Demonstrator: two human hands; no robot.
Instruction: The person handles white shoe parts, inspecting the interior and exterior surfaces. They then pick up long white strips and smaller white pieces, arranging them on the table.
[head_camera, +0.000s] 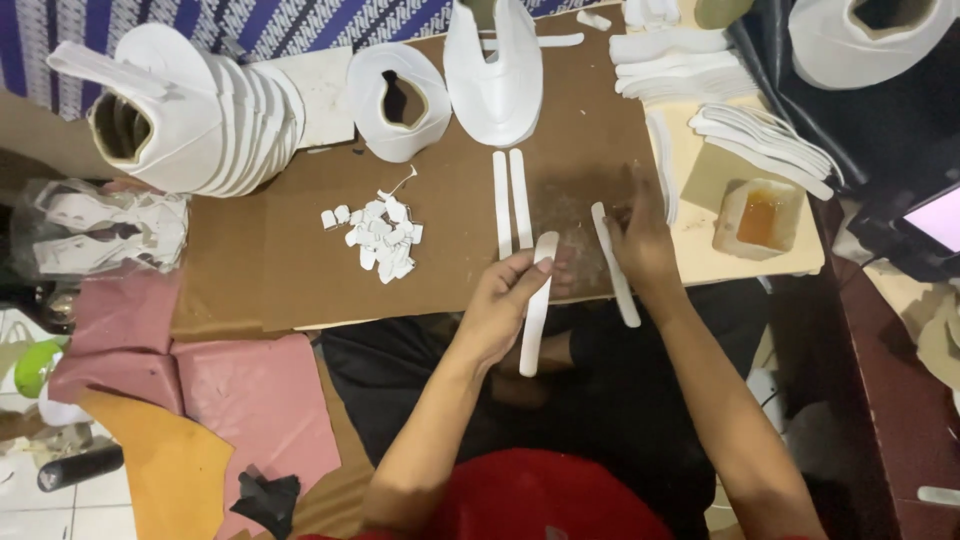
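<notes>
Head view: left hand (500, 305) pinches a white strip (537, 305) near its top, over the counter (280, 250) edge; it looks light, floppy. Right hand (640, 235) fingers press another strip (614, 262) flat.

A brown board bench (280, 250) occupied the centre of the view. A blue-and-white patterned cloth (300, 25) lay along its far edge. White floor tiles (60, 500) showed at lower left, near pink sheets (260, 400). Lighting was even.
</notes>
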